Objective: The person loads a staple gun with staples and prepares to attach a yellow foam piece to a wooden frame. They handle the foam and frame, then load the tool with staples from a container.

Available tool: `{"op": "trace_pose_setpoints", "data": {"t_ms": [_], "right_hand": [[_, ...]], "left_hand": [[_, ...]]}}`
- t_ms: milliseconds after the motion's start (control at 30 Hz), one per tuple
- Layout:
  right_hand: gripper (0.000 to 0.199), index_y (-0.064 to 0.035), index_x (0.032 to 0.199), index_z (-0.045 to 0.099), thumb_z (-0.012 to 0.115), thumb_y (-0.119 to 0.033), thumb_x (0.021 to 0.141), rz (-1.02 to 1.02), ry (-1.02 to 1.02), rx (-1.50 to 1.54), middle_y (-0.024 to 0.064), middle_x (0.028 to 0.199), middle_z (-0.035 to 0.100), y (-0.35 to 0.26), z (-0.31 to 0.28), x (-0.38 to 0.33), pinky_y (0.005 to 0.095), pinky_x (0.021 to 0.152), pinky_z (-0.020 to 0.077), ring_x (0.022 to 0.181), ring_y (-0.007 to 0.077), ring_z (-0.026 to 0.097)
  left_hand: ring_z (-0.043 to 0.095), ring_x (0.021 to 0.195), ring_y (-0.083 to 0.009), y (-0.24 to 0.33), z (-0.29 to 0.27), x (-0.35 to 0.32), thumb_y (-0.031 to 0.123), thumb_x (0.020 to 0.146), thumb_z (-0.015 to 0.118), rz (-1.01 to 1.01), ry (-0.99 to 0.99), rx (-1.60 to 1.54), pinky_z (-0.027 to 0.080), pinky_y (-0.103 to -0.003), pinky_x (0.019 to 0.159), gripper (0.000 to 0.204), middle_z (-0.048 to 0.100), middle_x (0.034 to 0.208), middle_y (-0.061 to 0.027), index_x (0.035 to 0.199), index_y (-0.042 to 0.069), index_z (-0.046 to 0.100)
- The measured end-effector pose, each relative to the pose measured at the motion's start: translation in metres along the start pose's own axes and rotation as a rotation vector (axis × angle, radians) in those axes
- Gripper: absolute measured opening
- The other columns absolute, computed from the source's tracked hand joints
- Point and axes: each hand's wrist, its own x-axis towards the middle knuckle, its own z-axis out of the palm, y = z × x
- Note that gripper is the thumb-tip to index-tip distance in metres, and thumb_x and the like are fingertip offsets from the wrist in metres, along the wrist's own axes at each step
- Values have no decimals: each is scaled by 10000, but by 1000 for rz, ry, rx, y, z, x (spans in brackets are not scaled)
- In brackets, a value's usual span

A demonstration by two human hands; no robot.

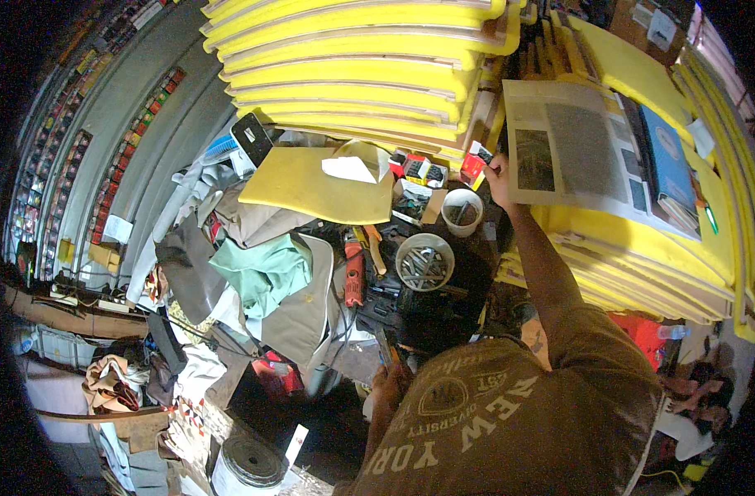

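My right hand (499, 179) reaches far out past the buckets, its fingers closed at the edge of a small red, white and yellow box (474, 165). Low in the middle, close to my body, my left hand (385, 385) is closed around a slim metal hand tool (385, 347); its exact kind cannot be made out. Two white buckets stand between my hands: one (425, 263) filled with grey metal pieces, the other (462, 212) with dark contents. More small boxes (423, 170) with black contents sit left of my right hand. A red power tool (355, 273) lies left of the buckets.
Yellow foam-edged panels (352, 58) are stacked high at the back. More panels on the right carry a printed sheet (559, 149) and a blue folder (668, 157). Green cloth (266, 273) and a yellow foam piece (311, 182) lie left; a grey roll (252, 463) stands below.
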Motion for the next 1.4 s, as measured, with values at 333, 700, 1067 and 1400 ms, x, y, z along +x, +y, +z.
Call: {"op": "trace_pose_setpoints", "data": {"t_ms": [333, 700, 1067, 1400], "right_hand": [[192, -12, 750, 459, 630, -97, 768, 70, -159, -220, 154, 648, 476, -1, 18, -14, 385, 555, 406, 608, 304, 516], [231, -1, 804, 498, 637, -184, 779, 333, -335, -179, 184, 741, 534, -24, 39, 3, 421, 620, 434, 705, 348, 556], [381, 6, 1104, 554, 623, -206, 795, 434, -591, -286, 223, 1091, 565, 102, 82, -67, 437, 870, 434, 1033, 353, 539], [338, -17, 1062, 561, 617, -172, 768, 402, -770, -462, 217, 1061, 553, 28, 66, -11, 455, 823, 440, 968, 360, 548]], "left_hand": [[519, 603, -128, 60, -3, 1, 278, 876, 541, -297, 10, -58, 400, -275, 525, 252, 578, 732, -56, 911, 28, 542], [487, 534, -106, 89, -3, 25, 285, 863, 565, -444, 17, -69, 393, -251, 478, 233, 577, 691, -42, 864, 54, 537], [468, 493, -87, 79, -2, 38, 260, 863, 544, -420, 24, -67, 373, -247, 439, 202, 551, 659, -14, 851, 59, 555], [447, 474, -77, 71, 5, 40, 238, 879, 531, -398, 43, -199, 353, -238, 424, 184, 564, 658, -16, 880, 55, 553]]}}
